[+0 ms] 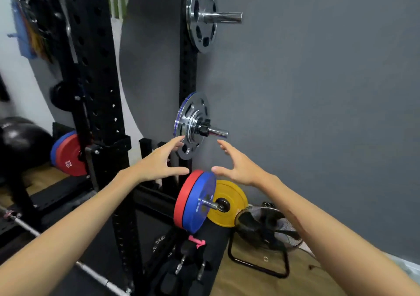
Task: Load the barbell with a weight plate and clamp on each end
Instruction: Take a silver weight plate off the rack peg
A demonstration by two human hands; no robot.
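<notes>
So the chrome plates (192, 125) are sitting on a storage peg (217, 132) sticking out of the black rack upright (187, 68), about mid height, with a black clamp (203, 128) snugged up against the front of the stack. Both hands are reaching up toward that stack. The left hand (159, 161) is spread wide with fingers straight, fingertips just about touching the lower left edge of the biggest chrome plate, not gripping anything. The right hand (236, 166) is hanging in the air just to the right of and below the peg's end, fingers relaxed and apart, holding nothing, not touching the plates.

Right below the hands a red plate (181, 199) and blue plate (200, 202) are sitting together on a lower peg, and a yellow plate (229, 202) is leaning behind them near the grey wall (318, 91). Higher up another chrome plate (201, 16) is hanging on its own peg. The barbell (97, 275) is running across the bottom left, its bare silver shaft showing. Off to the left more red and blue plates (68, 154) are racked, with a dark exercise ball (20, 141) behind them. A black floor fan (268, 229) is standing on the wooden floor at the right, and something pink (196, 241) is sitting on dark gear below the blue plate, can't tell what it is
</notes>
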